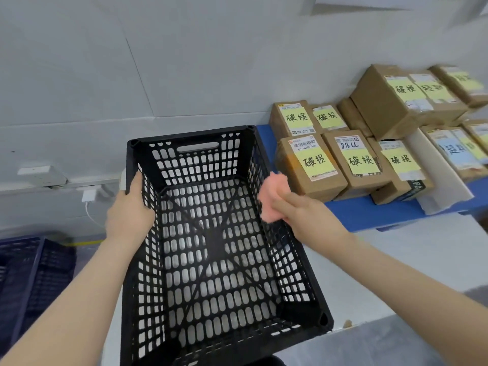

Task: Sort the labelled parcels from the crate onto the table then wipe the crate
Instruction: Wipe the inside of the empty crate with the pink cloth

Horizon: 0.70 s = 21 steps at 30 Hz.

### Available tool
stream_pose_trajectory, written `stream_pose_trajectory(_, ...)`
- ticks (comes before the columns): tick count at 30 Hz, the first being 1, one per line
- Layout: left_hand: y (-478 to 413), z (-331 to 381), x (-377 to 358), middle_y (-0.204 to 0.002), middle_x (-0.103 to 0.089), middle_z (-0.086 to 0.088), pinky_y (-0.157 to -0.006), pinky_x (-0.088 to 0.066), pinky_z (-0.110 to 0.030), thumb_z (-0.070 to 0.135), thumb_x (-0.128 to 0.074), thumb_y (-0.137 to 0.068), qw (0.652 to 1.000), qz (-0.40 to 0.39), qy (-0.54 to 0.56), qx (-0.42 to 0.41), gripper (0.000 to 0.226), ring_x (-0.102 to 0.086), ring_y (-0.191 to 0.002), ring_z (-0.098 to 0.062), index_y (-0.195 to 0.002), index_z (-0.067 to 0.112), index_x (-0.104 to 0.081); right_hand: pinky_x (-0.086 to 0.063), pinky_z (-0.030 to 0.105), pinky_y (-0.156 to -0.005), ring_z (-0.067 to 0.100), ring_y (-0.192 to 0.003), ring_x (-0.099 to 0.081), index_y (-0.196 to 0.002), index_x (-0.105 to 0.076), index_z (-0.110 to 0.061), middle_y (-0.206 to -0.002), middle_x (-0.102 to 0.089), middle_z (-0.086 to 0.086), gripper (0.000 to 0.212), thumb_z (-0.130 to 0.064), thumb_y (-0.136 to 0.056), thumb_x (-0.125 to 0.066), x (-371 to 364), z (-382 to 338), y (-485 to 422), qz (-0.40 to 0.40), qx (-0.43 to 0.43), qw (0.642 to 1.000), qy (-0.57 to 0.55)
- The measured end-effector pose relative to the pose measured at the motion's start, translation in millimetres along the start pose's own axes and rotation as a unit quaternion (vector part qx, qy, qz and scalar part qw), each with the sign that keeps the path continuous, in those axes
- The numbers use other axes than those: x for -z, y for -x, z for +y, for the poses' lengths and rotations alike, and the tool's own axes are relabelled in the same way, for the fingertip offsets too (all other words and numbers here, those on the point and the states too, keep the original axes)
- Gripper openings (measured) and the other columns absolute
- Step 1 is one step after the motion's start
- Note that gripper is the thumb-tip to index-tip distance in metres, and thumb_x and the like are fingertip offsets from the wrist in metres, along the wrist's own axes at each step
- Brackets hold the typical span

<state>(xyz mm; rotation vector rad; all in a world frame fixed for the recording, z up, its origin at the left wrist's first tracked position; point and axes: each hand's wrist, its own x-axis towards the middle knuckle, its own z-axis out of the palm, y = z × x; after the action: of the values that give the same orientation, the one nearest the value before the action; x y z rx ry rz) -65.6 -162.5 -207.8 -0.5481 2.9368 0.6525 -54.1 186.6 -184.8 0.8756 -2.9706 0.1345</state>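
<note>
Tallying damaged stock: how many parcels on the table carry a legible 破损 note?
6 parcels: two in the back row, three in front, one tall box behind. Notes farther right are blurred, so more may exist.

One camera only, worn on the person's head, facing forward and tipped steeply down. It sits close in: the black crate (211, 233) fills the middle of the view, with the left forearm (79, 286) and right forearm (396, 273) framing it from the lower corners. The wide lens bows the wall (184, 62) behind, and the blue tabletop (356, 212) with its parcels (314, 165) sits out at the right edge.
</note>
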Motion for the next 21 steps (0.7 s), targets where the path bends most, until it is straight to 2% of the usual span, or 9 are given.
stream_pose_trajectory(3, -0.6, -1.3, 0.0, -0.122, -0.05, -0.028, -0.092, -0.04, -0.053, 0.0, -0.049, -0.081, 1.0, 0.001, -0.001, 0.004, 0.086, -0.048, -0.112, -0.048, -0.153, 0.03, -0.014, -0.044, 0.032, -0.047, 0.014, -0.057, -0.041, -0.119, -0.055, -0.022, -0.124, -0.051, -0.003, 0.065, 0.007, -0.064, -0.072, 13.3, -18.3, 65.3, -0.071, 0.013, 0.997, -0.014)
stream_pose_trajectory(5, 0.5, -0.8, -0.6, -0.124, -0.049, -0.029, -0.092, -0.04, -0.054, 0.001, -0.049, -0.082, 1.0, 0.001, -0.003, 0.004, 0.085, -0.048, -0.112, -0.049, -0.153, 0.031, -0.014, -0.048, 0.031, -0.05, 0.015, -0.062, -0.051, -0.111, -0.057, -0.027, -0.125, -0.051, -0.007, 0.056, -0.002, -0.065, -0.077, 24.1, -23.1, 105.8, -0.11, 0.036, 0.993, -0.035)
stream_pose_trajectory(8, 1.7, 1.6, 0.9, -0.124, -0.048, -0.03, -0.092, -0.042, -0.054, 0.001, -0.049, -0.081, 1.0, 0.002, 0.001, 0.003, 0.085, -0.05, -0.109, -0.051, -0.153, 0.032, -0.014, -0.052, 0.026, -0.054, 0.015, -0.072, -0.06, -0.104, -0.063, -0.029, -0.119, -0.051, -0.009, 0.048, -0.01, -0.065, -0.083, 35.8, -24.1, 138.6, -0.121, 0.059, 0.988, -0.075)
stream_pose_trajectory(10, 2.3, 1.8, 2.0, -0.122, -0.049, -0.03, -0.092, -0.043, -0.054, 0.0, -0.049, -0.082, 1.0, 0.002, 0.001, -0.003, 0.085, -0.05, -0.107, -0.051, -0.153, 0.03, -0.015, -0.052, 0.026, -0.053, 0.015, -0.07, -0.061, -0.105, -0.062, -0.029, -0.111, -0.049, -0.01, 0.052, -0.009, -0.063, -0.085, 35.0, -26.8, 135.1, -0.105, 0.057, 0.989, -0.088)
stream_pose_trajectory(12, 1.4, 1.2, 3.0, -0.122, -0.051, -0.03, -0.094, -0.043, -0.053, -0.001, -0.049, -0.082, 1.0, 0.002, 0.003, -0.012, 0.084, -0.051, -0.108, -0.049, -0.153, 0.027, -0.016, -0.051, 0.025, -0.049, 0.017, -0.063, -0.059, -0.112, -0.059, -0.027, -0.105, -0.045, -0.008, 0.061, -0.003, -0.062, -0.084, 28.8, -27.7, 111.5, -0.074, 0.036, 0.992, -0.093)
stream_pose_trajectory(14, 1.6, 2.4, 3.9, -0.124, -0.049, -0.03, -0.095, -0.042, -0.052, -0.002, -0.049, -0.082, 1.0, 0.0, 0.005, -0.012, 0.083, -0.052, -0.106, -0.049, -0.154, 0.026, -0.017, -0.053, 0.027, -0.052, 0.019, -0.061, -0.06, -0.121, -0.059, -0.025, -0.109, -0.049, -0.004, 0.065, 0.003, -0.065, -0.08, 22.7, -22.8, 69.0, -0.047, -0.002, 0.996, -0.076)
stream_pose_trajectory(17, 3.0, 3.3, 5.2, -0.128, -0.047, -0.029, -0.095, -0.042, -0.051, -0.003, -0.048, -0.082, 1.0, 0.002, 0.004, -0.013, 0.082, -0.052, -0.106, -0.049, -0.154, 0.025, -0.018, -0.059, 0.04, -0.071, 0.024, -0.071, -0.062, -0.131, -0.056, -0.018, -0.122, -0.057, 0.009, 0.055, 0.005, -0.082, -0.063, 17.8, -8.7, -7.3, -0.06, -0.056, 0.996, -0.043)
stream_pose_trajectory(19, 3.5, 2.7, 4.4, -0.129, -0.047, -0.028, -0.094, -0.042, -0.05, -0.003, -0.048, -0.083, 1.0, 0.006, 0.003, -0.016, 0.082, -0.052, -0.106, -0.049, -0.154, 0.025, -0.018, -0.056, 0.038, -0.079, 0.022, -0.077, -0.059, -0.133, -0.053, -0.014, -0.125, -0.055, 0.009, 0.05, 0.005, -0.087, -0.055, 17.8, 2.8, -55.1, -0.073, -0.057, 0.996, -0.006)
stream_pose_trajectory(21, 4.0, 2.8, 4.5, -0.13, -0.047, -0.027, -0.092, -0.042, -0.05, -0.004, -0.047, -0.083, 1.0, 0.008, 0.007, -0.015, 0.081, -0.053, -0.104, -0.048, -0.153, 0.024, -0.019, -0.052, 0.038, -0.087, 0.025, -0.096, -0.062, -0.133, -0.052, -0.012, -0.126, -0.054, 0.006, 0.046, 0.0, -0.089, -0.056, 21.7, 11.0, -105.8, -0.097, -0.074, 0.992, 0.015)
